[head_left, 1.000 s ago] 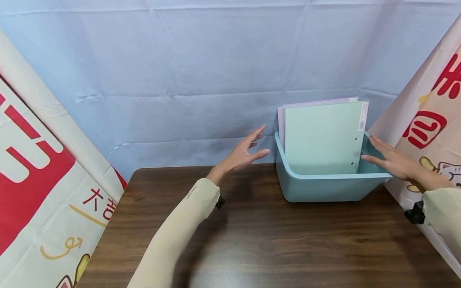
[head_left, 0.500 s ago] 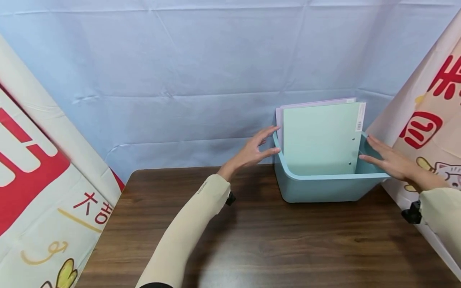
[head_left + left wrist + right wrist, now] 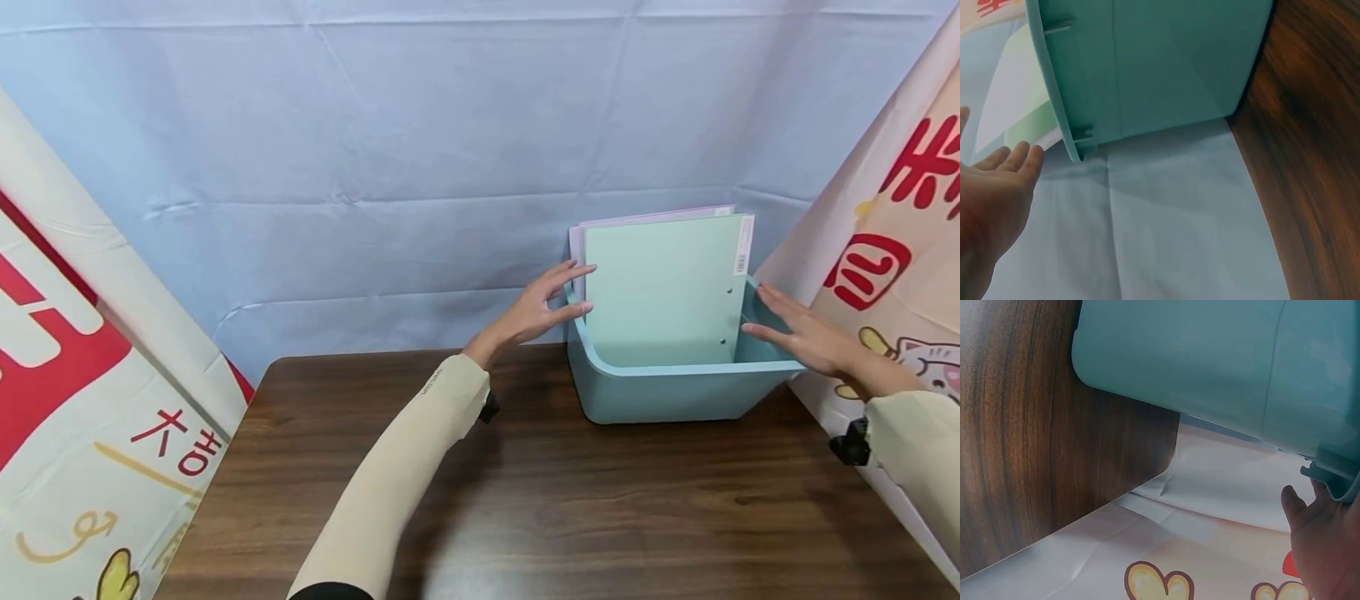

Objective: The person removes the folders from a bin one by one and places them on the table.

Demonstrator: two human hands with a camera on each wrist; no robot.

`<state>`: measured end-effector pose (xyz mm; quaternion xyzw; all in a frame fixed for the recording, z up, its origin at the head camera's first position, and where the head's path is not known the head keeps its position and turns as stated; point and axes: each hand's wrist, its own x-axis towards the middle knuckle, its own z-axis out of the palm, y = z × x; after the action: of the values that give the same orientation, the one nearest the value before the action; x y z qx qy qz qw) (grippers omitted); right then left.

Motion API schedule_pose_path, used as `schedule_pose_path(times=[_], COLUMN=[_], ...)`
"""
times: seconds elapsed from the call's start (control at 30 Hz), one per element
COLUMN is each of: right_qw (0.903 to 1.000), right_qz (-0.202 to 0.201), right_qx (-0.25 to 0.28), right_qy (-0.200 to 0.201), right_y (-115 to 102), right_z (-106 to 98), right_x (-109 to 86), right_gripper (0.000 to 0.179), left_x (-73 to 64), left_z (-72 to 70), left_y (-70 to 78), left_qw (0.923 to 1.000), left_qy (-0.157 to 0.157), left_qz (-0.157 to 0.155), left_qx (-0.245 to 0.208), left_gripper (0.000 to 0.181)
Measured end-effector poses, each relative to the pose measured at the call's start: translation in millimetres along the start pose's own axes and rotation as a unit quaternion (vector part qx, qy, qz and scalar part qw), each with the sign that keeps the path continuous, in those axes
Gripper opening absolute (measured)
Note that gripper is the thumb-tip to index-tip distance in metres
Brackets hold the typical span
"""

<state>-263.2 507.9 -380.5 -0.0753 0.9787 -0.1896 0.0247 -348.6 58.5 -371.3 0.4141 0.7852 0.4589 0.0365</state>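
A light blue plastic bin (image 3: 660, 396) stands on the wooden table at the back right. Upright inside it are a mint green folder (image 3: 660, 292), with a white barcode label and holes along its right side, and a purple folder (image 3: 576, 243) mostly hidden behind. My left hand (image 3: 527, 312) is at the bin's left rim, its fingers extended and overlapping the green folder's left edge in the head view. At the opposite end, my right hand (image 3: 817, 340) lies over the right rim with fingers spread; the right wrist view shows its fingertips right by the lip.
Brown wood grain covers the table (image 3: 600, 508). Behind it hangs a pale blue cloth (image 3: 390, 167). Printed cloths with red characters hang on the left (image 3: 75, 400) and close beside the bin on the right (image 3: 885, 333).
My left hand has moved right, from beside the bin to its left rim and the green folder's edge. My right hand stays at the right rim.
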Motion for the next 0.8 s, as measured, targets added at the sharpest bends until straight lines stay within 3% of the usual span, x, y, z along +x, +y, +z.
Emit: schedule_pose_path(times=[0.43,0.57,0.8], right_qw=[1.0,0.9999,0.9999], right_qz=[0.001,-0.003,0.003], right_qx=[-0.001,-0.001,0.01], right_qy=[0.007,0.012,0.008], right_y=[3,3,4], right_z=[2,1,1], right_x=[2.4,2.5,1.9], right_gripper=[0.082,0.083,0.083], left_x=[15.8,16.8,26.6], left_z=[6.3,5.5,14.5], left_y=[0.3,4.7,-7.2], left_qw=[0.9937,0.9921,0.9916], left_qy=[-0.018,-0.022,-0.009], left_qz=[-0.003,-0.014,-0.024], left_qx=[-0.111,-0.123,-0.127], left_gripper=[0.063,0.065,0.065])
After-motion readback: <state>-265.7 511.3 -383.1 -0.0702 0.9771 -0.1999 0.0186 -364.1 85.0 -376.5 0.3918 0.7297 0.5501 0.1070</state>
